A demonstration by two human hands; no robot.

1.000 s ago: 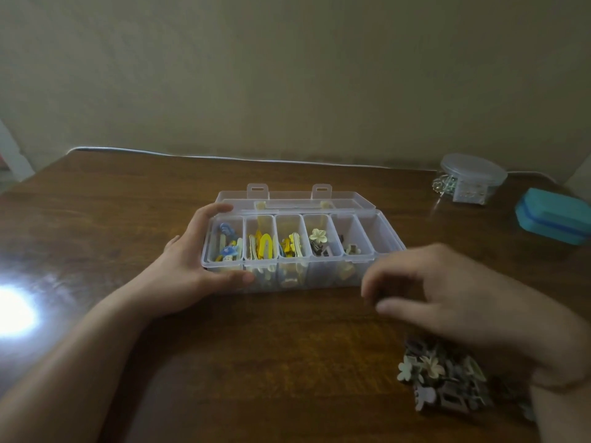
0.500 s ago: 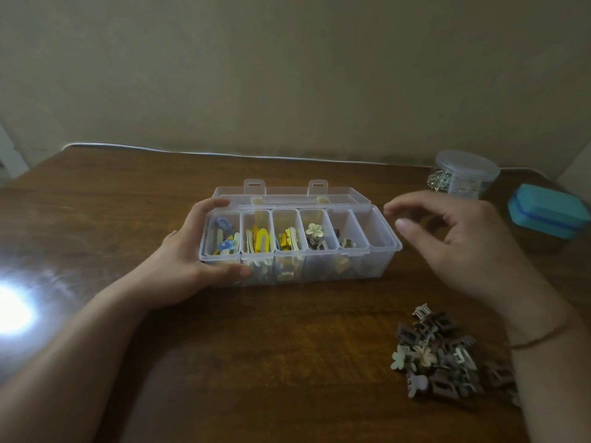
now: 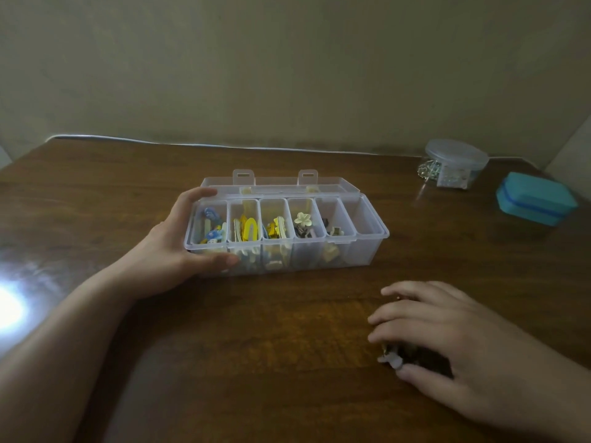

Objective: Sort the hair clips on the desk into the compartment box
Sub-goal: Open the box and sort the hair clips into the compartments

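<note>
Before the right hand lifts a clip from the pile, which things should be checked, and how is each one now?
1. Box lid open: ok.
2. Left hand steadies the box at its left end: ok.
3. Rightmost compartment has room: ok, it looks empty.
4. Right hand is over the pile of clips: ok.
5. A clip is pinched in the fingers: cannot tell, the hand hides it.
6. Path from the pile to the box is free: ok.

We see bare brown wooden desk (image 3: pixel 271 330) between the clear plastic compartment box (image 3: pixel 367 251) and the right hand (image 3: pixel 447 340); its far-right compartment stands unobstructed.
</note>
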